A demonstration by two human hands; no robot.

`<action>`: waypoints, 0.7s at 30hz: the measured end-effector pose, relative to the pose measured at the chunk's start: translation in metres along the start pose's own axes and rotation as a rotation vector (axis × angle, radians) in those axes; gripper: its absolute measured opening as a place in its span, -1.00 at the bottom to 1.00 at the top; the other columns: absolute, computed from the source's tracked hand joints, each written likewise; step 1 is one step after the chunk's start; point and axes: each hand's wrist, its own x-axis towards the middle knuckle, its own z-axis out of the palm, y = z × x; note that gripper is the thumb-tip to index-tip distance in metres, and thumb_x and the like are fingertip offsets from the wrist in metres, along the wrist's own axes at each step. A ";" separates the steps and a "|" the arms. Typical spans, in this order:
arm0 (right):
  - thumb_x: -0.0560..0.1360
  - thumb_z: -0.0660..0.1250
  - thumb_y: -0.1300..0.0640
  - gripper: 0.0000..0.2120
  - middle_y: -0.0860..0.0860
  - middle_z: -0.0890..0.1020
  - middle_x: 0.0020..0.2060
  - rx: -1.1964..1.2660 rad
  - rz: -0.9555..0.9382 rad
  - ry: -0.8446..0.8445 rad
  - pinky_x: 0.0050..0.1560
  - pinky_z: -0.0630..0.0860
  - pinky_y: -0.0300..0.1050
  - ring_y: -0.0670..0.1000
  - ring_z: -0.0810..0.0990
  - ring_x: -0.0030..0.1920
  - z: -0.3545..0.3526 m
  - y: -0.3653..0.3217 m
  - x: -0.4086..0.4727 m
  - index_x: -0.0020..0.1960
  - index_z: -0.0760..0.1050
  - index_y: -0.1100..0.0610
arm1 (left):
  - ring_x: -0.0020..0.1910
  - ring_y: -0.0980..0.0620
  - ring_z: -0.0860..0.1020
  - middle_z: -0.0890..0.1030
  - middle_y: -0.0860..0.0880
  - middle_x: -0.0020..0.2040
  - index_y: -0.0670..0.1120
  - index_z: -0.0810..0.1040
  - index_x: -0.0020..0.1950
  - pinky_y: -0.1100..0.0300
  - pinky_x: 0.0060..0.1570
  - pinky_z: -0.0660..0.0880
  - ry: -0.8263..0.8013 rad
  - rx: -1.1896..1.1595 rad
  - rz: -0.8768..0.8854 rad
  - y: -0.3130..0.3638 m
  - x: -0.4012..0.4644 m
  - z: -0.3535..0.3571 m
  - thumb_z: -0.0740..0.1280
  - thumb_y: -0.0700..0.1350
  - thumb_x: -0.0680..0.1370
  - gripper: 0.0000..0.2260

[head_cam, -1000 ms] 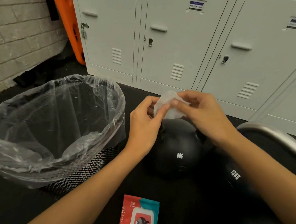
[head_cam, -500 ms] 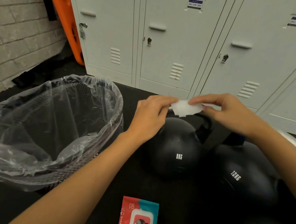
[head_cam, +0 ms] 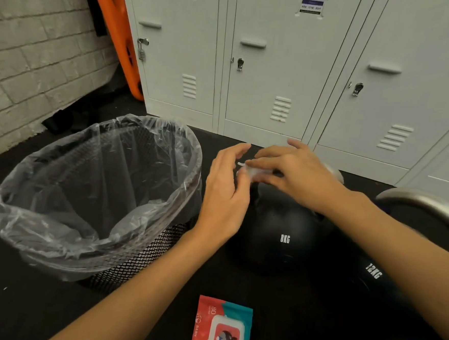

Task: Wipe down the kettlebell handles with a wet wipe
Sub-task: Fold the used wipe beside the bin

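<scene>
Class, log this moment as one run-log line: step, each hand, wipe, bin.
step: wipe handling | left hand: touches wet wipe | right hand: pinches wipe above 8KG kettlebell | bin: lined

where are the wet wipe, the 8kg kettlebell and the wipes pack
wet wipe (head_cam: 255, 170), head view, white crumpled part between the fingers
8kg kettlebell (head_cam: 280, 227), head view, round black body above its label
wipes pack (head_cam: 223, 329), head view, red front

Dim, even indoor light; black floor (head_cam: 36, 302) and kettlebells (head_cam: 280, 234) are nearly lost in shadow. Soft glare is seen on the bin liner (head_cam: 54, 227). Locker (head_cam: 264, 79) lines are bowed by wide-angle distortion. Slight blur throughout.
</scene>
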 end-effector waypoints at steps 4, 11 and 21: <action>0.59 0.31 0.09 -0.75 -0.12 0.59 0.24 -0.034 -0.081 -0.074 0.50 -0.01 -0.07 -0.09 0.54 0.26 -0.006 -0.010 0.009 0.23 0.61 -0.04 | 0.23 0.12 0.43 0.49 0.05 0.20 -0.09 0.44 0.29 0.13 0.23 0.42 0.021 -0.003 0.047 0.022 0.005 -0.009 0.18 -0.25 0.55 -0.68; 0.49 0.43 0.06 -0.80 -0.20 0.68 -0.06 0.564 -0.017 0.137 -0.02 0.37 -0.53 -0.33 0.57 -0.06 -0.066 -0.027 0.007 0.11 0.67 -0.04 | 0.28 0.15 0.37 0.42 0.06 0.25 -0.03 0.41 0.33 0.31 0.27 0.30 -0.091 0.196 0.030 0.054 0.025 -0.053 0.24 -0.17 0.60 -0.70; 0.48 0.46 0.09 -0.87 -0.14 0.60 -0.18 0.767 -0.120 0.121 -0.20 0.40 -0.39 -0.22 0.50 -0.26 -0.057 -0.088 0.060 -0.03 0.59 -0.11 | -0.11 0.20 0.52 0.59 0.08 -0.05 -0.02 0.49 0.12 0.34 -0.11 0.44 0.000 0.499 0.047 0.055 0.027 -0.143 0.30 -0.13 0.58 -0.87</action>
